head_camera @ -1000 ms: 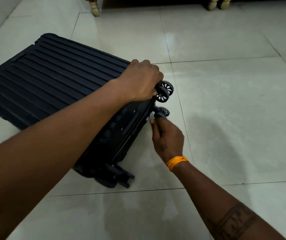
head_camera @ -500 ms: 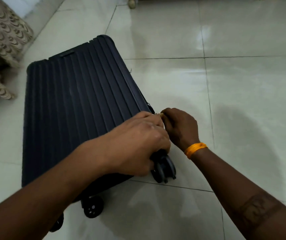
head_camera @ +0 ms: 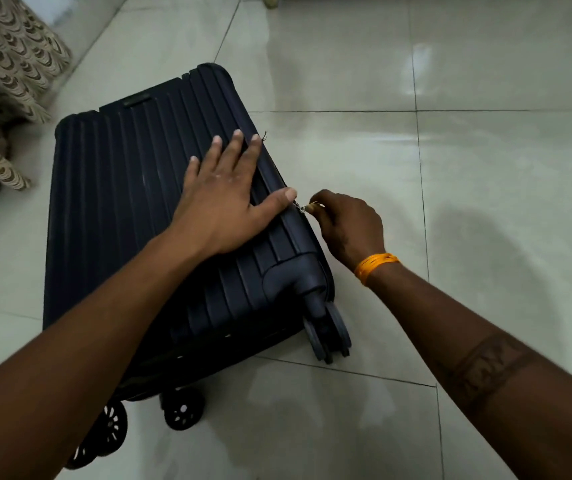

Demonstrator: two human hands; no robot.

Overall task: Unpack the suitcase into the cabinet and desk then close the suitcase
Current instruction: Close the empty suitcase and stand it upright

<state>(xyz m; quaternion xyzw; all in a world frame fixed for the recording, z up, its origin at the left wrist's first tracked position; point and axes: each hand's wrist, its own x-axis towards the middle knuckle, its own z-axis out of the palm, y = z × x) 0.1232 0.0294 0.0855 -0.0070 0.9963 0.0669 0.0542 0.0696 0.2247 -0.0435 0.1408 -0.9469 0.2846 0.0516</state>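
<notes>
The dark navy ribbed hard-shell suitcase [head_camera: 132, 230] lies flat on the glossy pale tiled floor [head_camera: 450, 168], lid down and shells together, its wheeled end toward the person. I judge it lies this way so the lid can be held shut while the zip is run round the seam.

The left hand [head_camera: 222, 199] lies flat on the suitcase's top near its right edge, fingers straight and spread, thumb reaching out to the seam. It grips nothing; it seems to be pressing the shell down and steadying the case against the pull.

The right hand [head_camera: 350, 223], with an orange band [head_camera: 376, 266] at the wrist, is just beside the suitcase's right edge, fingers curled and pinching a small metal zip pull [head_camera: 307, 206] at the seam, close to the left thumb. Which way the zip is being drawn I cannot tell, nor how much of the seam is fastened.

Left of the suitcase's far end hangs a brown-and-cream scalloped patterned cloth [head_camera: 3, 71], near but apart from it. At the suitcase's near end stand black spoked caster wheels [head_camera: 182, 408], and a double wheel [head_camera: 327, 332] juts from the near right corner, just below the right wrist; it may crowd the hand if the pull travels round that corner. The floor to the suitcase's right shows only reflections.
</notes>
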